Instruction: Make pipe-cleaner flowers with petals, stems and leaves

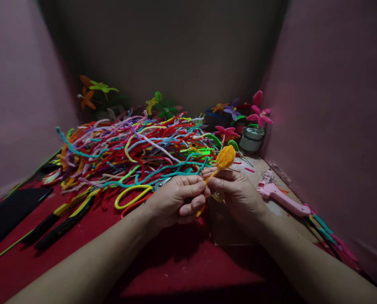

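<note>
Between my two hands is an orange pipe-cleaner flower bud [225, 158], its fuzzy head pointing up and to the right. My left hand [178, 198] pinches the stem low down, thumb against curled fingers. Higher up, just beneath the bud, my right hand [239, 192] grips the same stem between thumb and fingers. A short orange end pokes out below the left fingers. Scissors with yellow and red handles [132, 197] lie right behind my left wrist, partly covered by it.
A big heap of colourful pipe cleaners [137, 147] fills the back of the red cloth [188, 270]. Pliers [64, 215] and a black flat object [14, 211] lie left. A pink glue gun [283, 199] rests on cardboard [233, 234] at right. Finished flowers [260, 116] stand behind.
</note>
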Action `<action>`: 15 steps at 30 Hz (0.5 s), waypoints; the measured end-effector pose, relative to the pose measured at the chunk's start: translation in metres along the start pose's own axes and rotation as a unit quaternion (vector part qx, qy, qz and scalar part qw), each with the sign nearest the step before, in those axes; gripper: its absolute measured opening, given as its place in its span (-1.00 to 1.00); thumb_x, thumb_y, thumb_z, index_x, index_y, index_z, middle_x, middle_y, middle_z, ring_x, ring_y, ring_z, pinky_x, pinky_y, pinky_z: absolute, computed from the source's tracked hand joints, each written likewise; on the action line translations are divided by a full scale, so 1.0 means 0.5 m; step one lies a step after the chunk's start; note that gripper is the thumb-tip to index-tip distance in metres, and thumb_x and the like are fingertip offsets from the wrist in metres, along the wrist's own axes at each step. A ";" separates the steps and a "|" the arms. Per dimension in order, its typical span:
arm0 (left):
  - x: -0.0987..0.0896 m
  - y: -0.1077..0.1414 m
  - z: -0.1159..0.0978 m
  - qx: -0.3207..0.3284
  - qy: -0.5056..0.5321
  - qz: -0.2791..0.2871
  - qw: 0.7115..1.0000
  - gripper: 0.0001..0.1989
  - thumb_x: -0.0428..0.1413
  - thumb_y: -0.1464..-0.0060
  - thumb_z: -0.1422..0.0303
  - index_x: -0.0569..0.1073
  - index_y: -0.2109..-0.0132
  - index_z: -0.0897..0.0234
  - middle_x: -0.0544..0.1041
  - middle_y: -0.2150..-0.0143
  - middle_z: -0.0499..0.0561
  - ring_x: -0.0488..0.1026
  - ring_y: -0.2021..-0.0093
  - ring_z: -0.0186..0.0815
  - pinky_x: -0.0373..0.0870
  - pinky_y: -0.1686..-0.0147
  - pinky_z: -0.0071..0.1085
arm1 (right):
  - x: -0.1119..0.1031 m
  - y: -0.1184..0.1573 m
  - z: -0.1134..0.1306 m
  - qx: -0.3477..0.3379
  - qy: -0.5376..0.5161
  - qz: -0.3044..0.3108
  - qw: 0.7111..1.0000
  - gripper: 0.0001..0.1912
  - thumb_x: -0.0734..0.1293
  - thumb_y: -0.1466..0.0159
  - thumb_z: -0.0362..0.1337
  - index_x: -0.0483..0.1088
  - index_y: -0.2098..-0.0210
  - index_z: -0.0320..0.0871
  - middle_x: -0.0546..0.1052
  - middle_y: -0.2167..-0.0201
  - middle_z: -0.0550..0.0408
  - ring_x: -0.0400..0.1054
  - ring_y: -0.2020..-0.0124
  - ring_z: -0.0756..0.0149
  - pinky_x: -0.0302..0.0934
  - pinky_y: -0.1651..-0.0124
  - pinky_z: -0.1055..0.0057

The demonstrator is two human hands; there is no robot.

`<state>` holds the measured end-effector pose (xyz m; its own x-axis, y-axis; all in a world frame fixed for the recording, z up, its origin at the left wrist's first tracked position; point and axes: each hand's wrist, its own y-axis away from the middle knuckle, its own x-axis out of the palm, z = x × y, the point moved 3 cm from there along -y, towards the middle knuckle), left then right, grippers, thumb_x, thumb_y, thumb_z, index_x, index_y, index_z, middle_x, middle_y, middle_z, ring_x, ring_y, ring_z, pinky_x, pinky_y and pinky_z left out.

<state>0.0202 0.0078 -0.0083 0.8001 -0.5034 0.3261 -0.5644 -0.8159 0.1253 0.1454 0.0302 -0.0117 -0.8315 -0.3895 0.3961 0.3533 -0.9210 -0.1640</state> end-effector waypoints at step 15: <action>-0.009 0.015 -0.013 0.226 -0.414 -0.239 0.849 -0.82 -0.05 -0.14 0.34 0.36 0.39 0.28 0.30 0.57 -0.14 0.19 0.59 -0.50 0.14 0.56 -0.56 | 0.006 0.005 -0.003 0.020 0.049 -0.017 0.998 -0.91 0.42 -0.02 -0.31 0.51 0.44 -0.16 0.47 0.53 0.15 0.25 0.53 0.45 0.12 0.44 0.46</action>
<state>0.0110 0.0060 -0.0029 0.8898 0.0407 -0.4545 -0.1496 -0.9150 -0.3748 0.1432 0.0267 -0.0124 -0.8801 -0.3588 0.3110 0.3401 -0.9334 -0.1143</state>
